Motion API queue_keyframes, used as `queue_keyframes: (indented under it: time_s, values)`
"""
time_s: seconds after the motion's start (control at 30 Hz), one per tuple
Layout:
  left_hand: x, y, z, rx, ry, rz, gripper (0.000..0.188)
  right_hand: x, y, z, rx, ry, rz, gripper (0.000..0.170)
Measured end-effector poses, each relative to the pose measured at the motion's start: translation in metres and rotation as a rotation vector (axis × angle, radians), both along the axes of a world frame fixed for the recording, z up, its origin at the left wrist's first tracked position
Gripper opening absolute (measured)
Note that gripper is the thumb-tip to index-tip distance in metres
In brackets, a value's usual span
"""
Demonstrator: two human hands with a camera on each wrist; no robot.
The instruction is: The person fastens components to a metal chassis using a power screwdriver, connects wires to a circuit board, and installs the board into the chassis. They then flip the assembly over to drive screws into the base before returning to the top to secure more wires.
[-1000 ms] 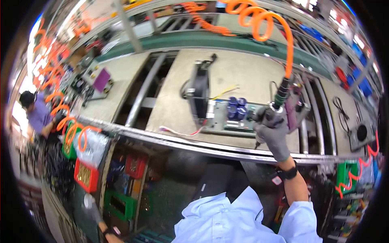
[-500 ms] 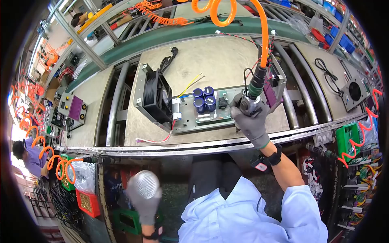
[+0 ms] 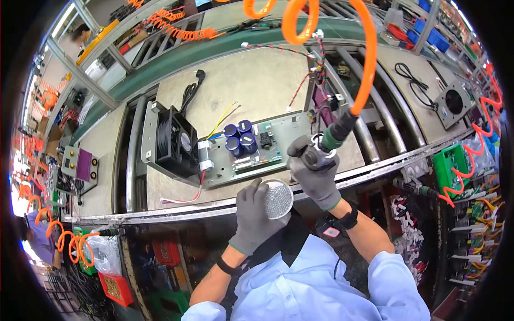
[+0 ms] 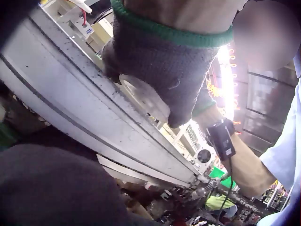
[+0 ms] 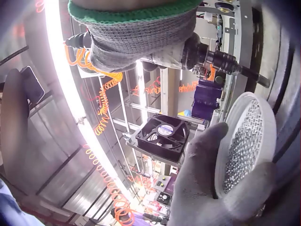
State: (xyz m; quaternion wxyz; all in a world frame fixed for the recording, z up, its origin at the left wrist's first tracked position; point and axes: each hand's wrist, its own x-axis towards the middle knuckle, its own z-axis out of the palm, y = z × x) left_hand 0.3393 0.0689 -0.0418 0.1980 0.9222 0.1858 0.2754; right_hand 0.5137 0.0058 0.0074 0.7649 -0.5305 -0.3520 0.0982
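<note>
Gloved in grey, the left hand [image 3: 256, 214] holds a round white dish [image 3: 279, 199] at the table's front edge; in the right wrist view the dish [image 5: 249, 146] shows many small metal pieces inside, gripped by its rim. The right hand [image 3: 315, 174] has its fingers curled round an air screwdriver [image 3: 319, 152], whose bit [image 5: 254, 75] sticks out in the right wrist view. Behind the hands lies a metal chassis [image 3: 217, 174] with a circuit board [image 3: 257, 155], blue capacitors [image 3: 241, 137] and a black fan [image 3: 176, 142] upright at its left end.
An orange coiled hose [image 3: 369, 59] runs up from the screwdriver. Metal rollers [image 3: 136, 155] flank the board on both sides. A red bin [image 3: 116, 289] sits lower left, a green bin [image 3: 450, 166] at the right. Another fan unit [image 3: 454, 104] stands far right, and a person [image 3: 40, 241] is at the far left.
The left hand has come up from the lower left with the dish, to beside the right hand. The right hand still grips the screwdriver. The head view has shifted.
</note>
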Motion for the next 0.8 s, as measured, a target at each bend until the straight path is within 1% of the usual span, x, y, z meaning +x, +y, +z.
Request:
queue_keyframes:
  time_s: [0.03, 0.07, 0.1, 0.13, 0.23, 0.3, 0.33, 0.37, 0.5, 0.63, 0.73, 0.8]
  values:
    - [0.0, 0.002, -0.005, 0.006, 0.019, 0.0, 0.085, -0.001, -0.004, 0.0, -0.05, 0.073, 0.036, 0.018]
    - [0.0, 0.004, -0.007, 0.013, 0.039, -0.004, 0.085, -0.002, -0.002, 0.001, -0.036, 0.075, 0.023, 0.019]
    - [0.001, 0.004, -0.006, -0.025, 0.031, 0.002, 0.08, -0.002, -0.003, 0.003, -0.061, 0.077, 0.024, 0.02]
    - [0.0, 0.004, -0.005, -0.005, 0.049, 0.005, 0.077, -0.002, -0.004, 0.004, -0.085, 0.079, 0.02, 0.022]
    - [0.001, 0.004, -0.005, 0.035, 0.094, -0.004, 0.07, -0.001, -0.003, 0.0, -0.058, 0.099, 0.071, 0.022]
    - [0.0, 0.009, -0.004, 0.048, 0.116, -0.017, 0.067, -0.001, -0.003, 0.006, -0.033, 0.07, 0.082, 0.021]
    - [-0.001, 0.013, -0.005, 0.05, 0.112, -0.042, 0.068, -0.003, -0.001, 0.008, -0.019, 0.056, 0.091, 0.02]
    - [-0.002, 0.019, -0.007, 0.055, 0.109, -0.066, 0.069, -0.006, 0.003, 0.008, 0.032, 0.025, 0.041, 0.018]
    - [-0.003, 0.028, -0.01, 0.061, 0.123, -0.117, 0.073, -0.014, 0.001, 0.019, 0.021, 0.007, 0.066, 0.016]
    - [-0.001, 0.025, -0.012, 0.08, 0.049, -0.085, 0.08, -0.026, 0.006, 0.025, 0.034, 0.038, 0.129, 0.017]
    - [-0.002, 0.025, -0.015, 0.084, 0.009, -0.06, 0.081, -0.022, 0.012, 0.012, 0.029, -0.107, 0.23, 0.037]
    - [-0.002, 0.026, -0.017, 0.08, -0.012, -0.056, 0.081, -0.026, 0.017, 0.009, 0.022, -0.054, 0.243, 0.037]
